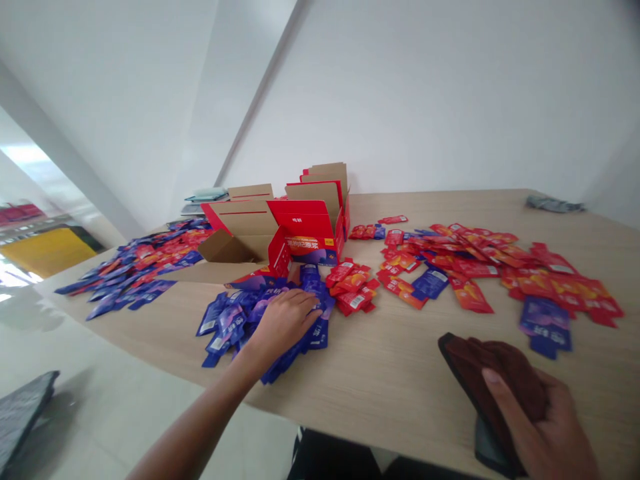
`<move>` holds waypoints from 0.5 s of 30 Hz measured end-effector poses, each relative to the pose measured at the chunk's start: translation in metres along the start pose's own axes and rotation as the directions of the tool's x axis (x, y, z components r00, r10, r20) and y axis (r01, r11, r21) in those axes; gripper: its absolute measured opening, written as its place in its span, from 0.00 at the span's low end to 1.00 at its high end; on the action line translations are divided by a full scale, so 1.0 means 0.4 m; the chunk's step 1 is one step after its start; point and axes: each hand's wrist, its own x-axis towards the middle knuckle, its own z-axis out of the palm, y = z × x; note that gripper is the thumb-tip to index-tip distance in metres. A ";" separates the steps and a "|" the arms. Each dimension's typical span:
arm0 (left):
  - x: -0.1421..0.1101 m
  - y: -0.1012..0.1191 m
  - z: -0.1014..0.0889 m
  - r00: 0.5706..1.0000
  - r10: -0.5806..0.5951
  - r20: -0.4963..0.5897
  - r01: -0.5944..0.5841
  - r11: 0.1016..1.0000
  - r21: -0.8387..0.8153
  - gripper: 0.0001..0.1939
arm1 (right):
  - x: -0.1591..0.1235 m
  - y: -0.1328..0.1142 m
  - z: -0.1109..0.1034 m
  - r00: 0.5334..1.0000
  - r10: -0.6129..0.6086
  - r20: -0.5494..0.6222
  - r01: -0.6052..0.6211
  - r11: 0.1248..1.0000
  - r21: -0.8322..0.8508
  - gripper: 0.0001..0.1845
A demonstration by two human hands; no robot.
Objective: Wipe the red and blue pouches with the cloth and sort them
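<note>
Through the head camera I see my left hand (293, 312) lying on the blue packets (231, 325) near the table (390, 363) edge, fingers close together; I cannot tell whether they pinch one. My right hand (557, 423) grips a brown cloth (507, 357), thumb pressed on top, other fingers hidden. I judge the packets light, floppy and slick, best held by an edge; the cloth seems soft, best held at its bunched middle

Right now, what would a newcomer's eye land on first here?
Probably the red boxes with raised flaps near the middle of the table, with red packets scattered to their right. In front of the boxes, the left hand rests on a pile of blue packets. At lower right, the right hand holds a dark brown item.
</note>
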 end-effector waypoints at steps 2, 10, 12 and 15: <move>0.015 0.061 -0.017 0.999 0.043 -0.006 -0.043 0.999 -0.031 0.12 | -0.008 -0.016 -0.001 0.998 0.070 0.003 -0.070 0.997 0.036 0.38; 0.273 0.343 -0.012 0.974 0.210 0.088 -0.184 0.953 -0.239 0.21 | -0.034 -0.028 -0.010 0.989 0.038 -0.141 0.035 0.876 0.482 0.31; 0.370 0.395 0.028 0.967 0.237 0.099 -0.206 0.945 -0.255 0.21 | -0.039 -0.017 -0.023 0.983 0.022 -0.180 0.076 0.850 0.521 0.30; 0.483 0.460 0.107 0.954 0.283 0.097 -0.249 0.931 -0.267 0.13 | -0.049 0.009 -0.044 0.985 0.026 -0.170 0.078 0.816 0.573 0.28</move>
